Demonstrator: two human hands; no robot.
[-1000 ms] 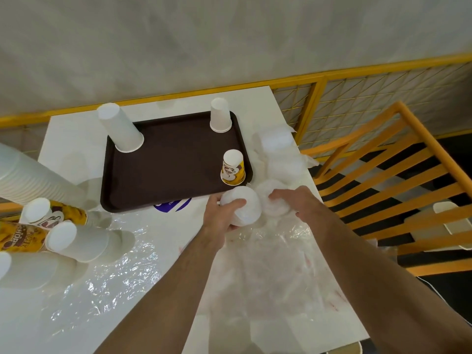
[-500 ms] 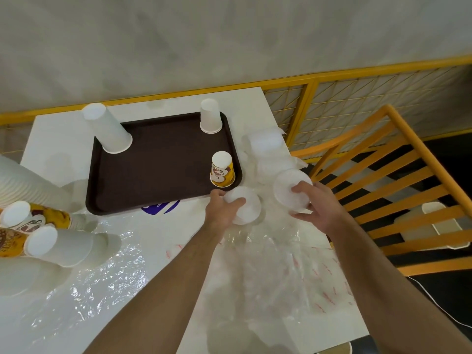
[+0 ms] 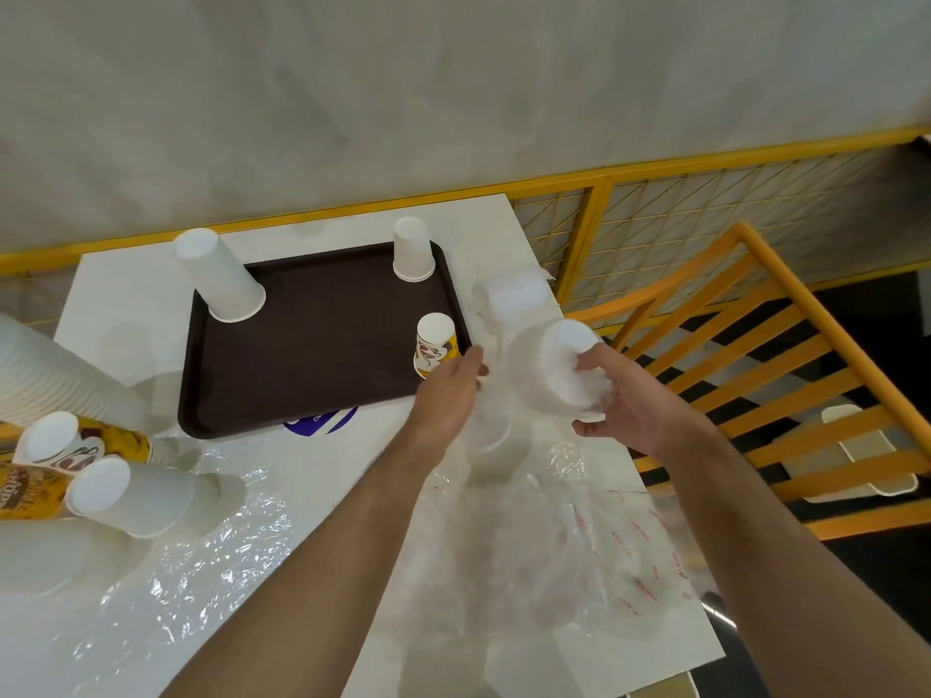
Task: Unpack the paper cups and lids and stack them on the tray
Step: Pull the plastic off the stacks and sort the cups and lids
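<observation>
White tabletop (image 3: 383, 476) fills the lower view, with crumpled clear plastic wrap (image 3: 554, 546) lying over its near part. At the near left edge, sleeves of cups lie on their sides: a white stack (image 3: 131, 496) and a yellow printed stack (image 3: 85, 445).

Farther in, the left hand (image 3: 448, 390) reaches over the wrap at the tray's near right corner, back of the hand up; what its fingers do underneath cannot be told. Just right of it, the right hand (image 3: 629, 400) is raised above the table, thumb and fingers curled round a short stack of white lids (image 3: 554, 370) wrapped in clear film.

Beyond the hands, the dark brown tray (image 3: 312, 345) carries three upside-down cups: a yellow printed cup (image 3: 434, 345) near the left hand, a small white cup (image 3: 412, 249) at the far right corner, and a tall white cup (image 3: 219, 274) at the far left corner. Another bagged bundle of lids (image 3: 514, 294) lies on the table right of the tray.
</observation>
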